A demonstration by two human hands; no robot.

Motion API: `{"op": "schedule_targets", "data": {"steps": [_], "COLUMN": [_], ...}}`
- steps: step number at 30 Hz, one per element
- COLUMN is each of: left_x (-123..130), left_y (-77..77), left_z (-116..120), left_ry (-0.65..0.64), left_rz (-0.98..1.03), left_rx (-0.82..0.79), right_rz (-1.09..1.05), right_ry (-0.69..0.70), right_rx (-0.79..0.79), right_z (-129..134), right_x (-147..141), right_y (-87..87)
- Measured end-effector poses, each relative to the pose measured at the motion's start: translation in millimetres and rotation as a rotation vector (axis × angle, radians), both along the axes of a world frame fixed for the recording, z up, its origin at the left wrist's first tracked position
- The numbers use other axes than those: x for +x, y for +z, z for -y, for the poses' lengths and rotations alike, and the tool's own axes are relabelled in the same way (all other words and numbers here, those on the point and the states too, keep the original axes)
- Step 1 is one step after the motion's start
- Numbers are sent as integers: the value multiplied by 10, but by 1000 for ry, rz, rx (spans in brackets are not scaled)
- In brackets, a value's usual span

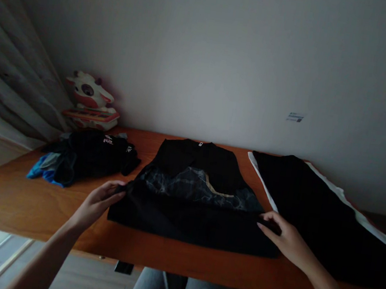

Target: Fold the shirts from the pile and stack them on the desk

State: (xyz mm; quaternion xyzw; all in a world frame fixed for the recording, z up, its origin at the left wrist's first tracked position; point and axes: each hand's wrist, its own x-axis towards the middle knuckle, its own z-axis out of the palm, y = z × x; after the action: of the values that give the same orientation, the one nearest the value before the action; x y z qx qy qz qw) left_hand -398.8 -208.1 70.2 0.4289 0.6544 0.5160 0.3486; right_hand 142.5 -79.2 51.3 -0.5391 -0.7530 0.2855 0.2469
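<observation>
A black top [190,220] with a grey marbled panel and a thin tan line lies flat in front of me, its neck with a small white label toward the wall. A plain black band of its cloth runs across the near part. My left hand [103,195] pinches this cloth at the left edge, thumb and fingers together. At the right edge, my right hand [279,229] grips the same cloth between thumb and fingers. Whether the top has sleeves tucked beneath it, I cannot tell.
A heap of dark and blue clothes [90,157] lies on the wooden table [4,200] at left. Behind it stands a cow-shaped toy keyboard [92,103]. To the right, black garments [315,213] lie spread over white cloth. A wall [203,70] backs the table; a curtain [15,59] hangs left.
</observation>
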Motion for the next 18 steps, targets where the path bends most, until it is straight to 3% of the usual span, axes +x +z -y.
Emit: {"op": "schedule_targets", "data": {"steps": [3, 7, 10, 13, 15, 18], "left_x": [-45, -19, 9, -17, -57, -105], "left_y": [-49, -44, -17, 5, 26, 74], "left_z": [141, 208, 115, -52, -157, -257], "left_ry": [74, 12, -32, -61, -134, -357], "left_rz": [5, -67, -167, -357, -518, -716], "left_rx": [57, -51, -148, -157, -146, -151], "right_rz": [-60, -3, 25, 33, 95, 243], "right_ry": [-19, 86, 92, 34, 112, 305], "right_rx": [16, -157, -215, -106, -31, -1], "right_z": [113, 229, 244, 205, 175, 147], "right_x": [118, 172, 92, -40, -126, -222], "right_y": [11, 64, 97, 128, 167, 243]}}
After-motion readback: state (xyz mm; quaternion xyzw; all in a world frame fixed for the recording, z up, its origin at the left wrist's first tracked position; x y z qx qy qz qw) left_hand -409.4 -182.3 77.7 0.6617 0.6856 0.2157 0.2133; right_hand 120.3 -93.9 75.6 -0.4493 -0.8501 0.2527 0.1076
